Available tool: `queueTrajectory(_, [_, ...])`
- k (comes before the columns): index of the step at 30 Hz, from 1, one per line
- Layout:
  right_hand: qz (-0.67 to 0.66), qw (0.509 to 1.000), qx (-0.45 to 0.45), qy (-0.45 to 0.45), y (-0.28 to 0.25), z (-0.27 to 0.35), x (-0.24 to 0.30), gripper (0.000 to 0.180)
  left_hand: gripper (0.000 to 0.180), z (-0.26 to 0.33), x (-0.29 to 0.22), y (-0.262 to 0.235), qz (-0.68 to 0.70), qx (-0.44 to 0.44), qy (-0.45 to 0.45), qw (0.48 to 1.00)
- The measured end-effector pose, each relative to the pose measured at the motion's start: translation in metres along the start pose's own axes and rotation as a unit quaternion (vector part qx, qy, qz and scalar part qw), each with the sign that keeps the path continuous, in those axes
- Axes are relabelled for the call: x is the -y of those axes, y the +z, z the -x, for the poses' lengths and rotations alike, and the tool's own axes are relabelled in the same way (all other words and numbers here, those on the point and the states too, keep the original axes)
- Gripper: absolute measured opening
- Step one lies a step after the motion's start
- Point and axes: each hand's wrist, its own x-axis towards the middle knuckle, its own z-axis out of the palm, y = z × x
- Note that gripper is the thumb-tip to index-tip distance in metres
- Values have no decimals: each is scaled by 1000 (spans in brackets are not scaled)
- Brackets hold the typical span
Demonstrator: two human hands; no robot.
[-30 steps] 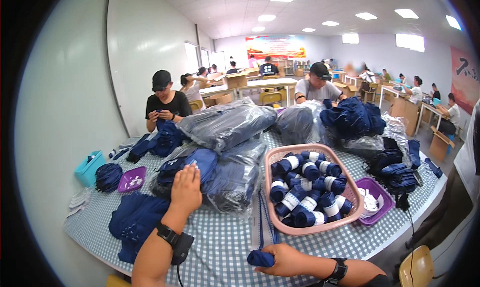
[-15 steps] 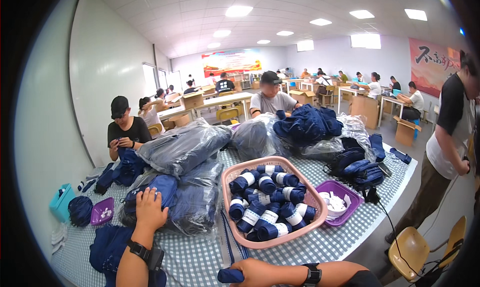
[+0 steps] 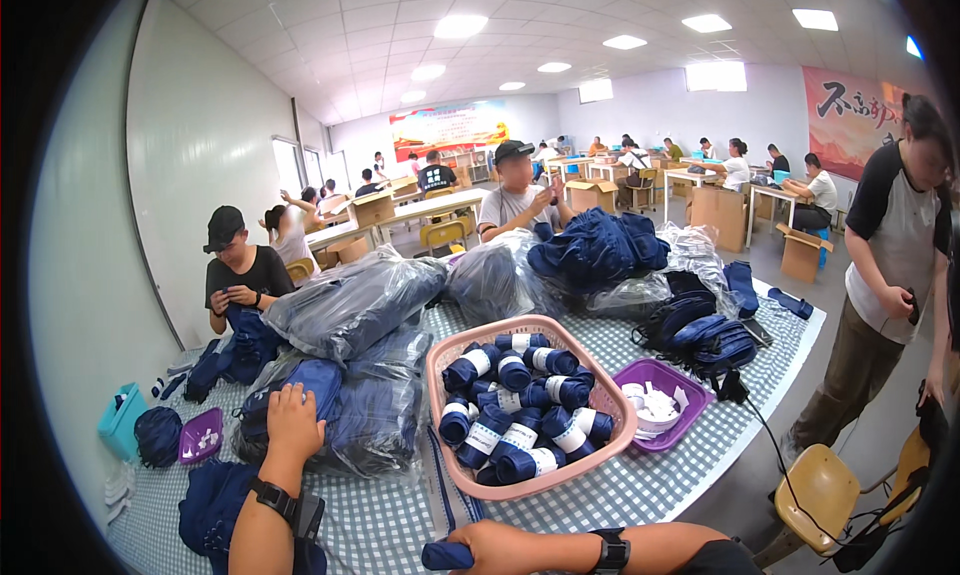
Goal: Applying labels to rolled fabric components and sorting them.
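Navy roll [image 3: 446,556] pokes leftward from gripping right hand [image 3: 500,549]; left hand [image 3: 295,425] rests unclenched on fabric [image 3: 319,380].

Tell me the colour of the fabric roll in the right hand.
The fabric roll in the right hand is navy blue, seen in the head view.

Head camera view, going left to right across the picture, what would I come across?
Teal bin, small purple tray, left hand, pink basket, larger purple tray, yellow chair.
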Motion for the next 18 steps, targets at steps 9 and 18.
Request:
queueTrajectory(9, [4, 1000, 5, -4, 2, 0, -1, 29, 60, 0, -6, -2, -4, 18, -16, 1000])
queueTrajectory(18, [12, 1000, 9, -6, 1, 0, 1, 32, 52, -7, -5, 6, -17, -5, -7, 1000])
